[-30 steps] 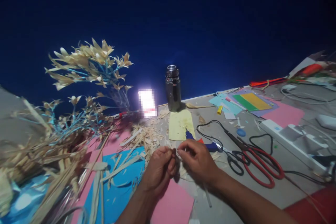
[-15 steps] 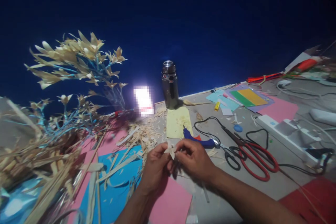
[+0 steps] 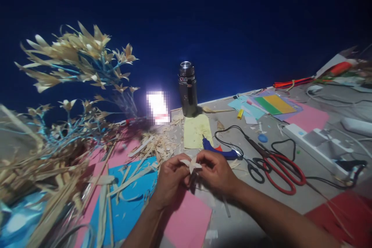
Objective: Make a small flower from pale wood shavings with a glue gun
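Your left grip (image 3: 170, 178) and your right grip (image 3: 216, 172) meet in front of you, just above the desk (image 3: 314, 197). Both are pinched shut, fingertips only, on a small straw flower (image 3: 191, 164). The flower sits right between the two grips, up in the air, with its pale pointy petals spread out. It looks like you are at the step of shaping the flower with your fingers. The petals look thin, so the next move calls for a soft pinch and small, slow turns. What is under the flower is too dark to tell. Just past your right grip lies the blue glue gun (image 3: 219, 151), near but not touching it. Farther out to the right of that grip lie the red scissors (image 3: 279, 170), and well past them a white power strip (image 3: 316, 143). Right under your grips is a pink paper (image 3: 188, 221), and next to your left grip is a blue paper (image 3: 128, 201) with straw bits on it. Far to the left of that grip stand straw branches (image 3: 78, 62) with blue stems. A shiny flask (image 3: 187, 89) stands well beyond both grips, behind a yellow paper (image 3: 197, 133).
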`<state>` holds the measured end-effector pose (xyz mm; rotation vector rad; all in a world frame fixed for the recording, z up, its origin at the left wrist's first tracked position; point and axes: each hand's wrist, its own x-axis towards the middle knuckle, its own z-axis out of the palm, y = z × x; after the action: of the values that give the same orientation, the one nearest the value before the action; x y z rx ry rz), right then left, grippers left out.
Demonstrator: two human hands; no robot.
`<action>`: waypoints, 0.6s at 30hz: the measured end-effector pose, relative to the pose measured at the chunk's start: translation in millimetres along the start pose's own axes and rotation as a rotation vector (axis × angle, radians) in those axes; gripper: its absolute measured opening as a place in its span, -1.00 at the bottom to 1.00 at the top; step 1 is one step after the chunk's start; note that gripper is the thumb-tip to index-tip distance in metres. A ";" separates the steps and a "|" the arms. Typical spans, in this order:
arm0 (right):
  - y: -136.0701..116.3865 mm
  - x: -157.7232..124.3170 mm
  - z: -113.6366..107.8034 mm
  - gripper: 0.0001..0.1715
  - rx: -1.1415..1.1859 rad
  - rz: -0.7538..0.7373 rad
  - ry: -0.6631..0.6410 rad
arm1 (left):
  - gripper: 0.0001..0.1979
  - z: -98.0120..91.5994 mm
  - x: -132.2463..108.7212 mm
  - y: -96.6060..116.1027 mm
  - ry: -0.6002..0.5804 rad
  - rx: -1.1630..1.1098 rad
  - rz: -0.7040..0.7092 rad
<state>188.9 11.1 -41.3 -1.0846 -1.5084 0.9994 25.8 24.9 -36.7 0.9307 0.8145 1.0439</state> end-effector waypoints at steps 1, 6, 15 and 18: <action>0.3 -0.1 0.1 -0.93 0.004 -0.003 0.003 | -0.80 -0.7 -0.1 1.4 0.000 0.015 0.004; 5.0 -1.6 1.1 -0.89 0.020 0.022 -0.005 | -0.83 -5.4 0.8 6.7 -0.060 0.078 -0.047; 3.8 0.0 0.8 -0.90 -0.062 -0.040 0.023 | -0.78 -4.0 -0.2 -2.8 -0.050 -0.012 -0.052; 1.3 0.5 0.4 -0.90 -0.104 -0.079 0.021 | -0.79 1.3 -2.0 -2.5 0.019 -0.060 -0.049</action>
<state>188.6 11.8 -42.4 -1.0958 -1.5883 0.8612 27.2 22.2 -38.2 0.8474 0.8138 1.0301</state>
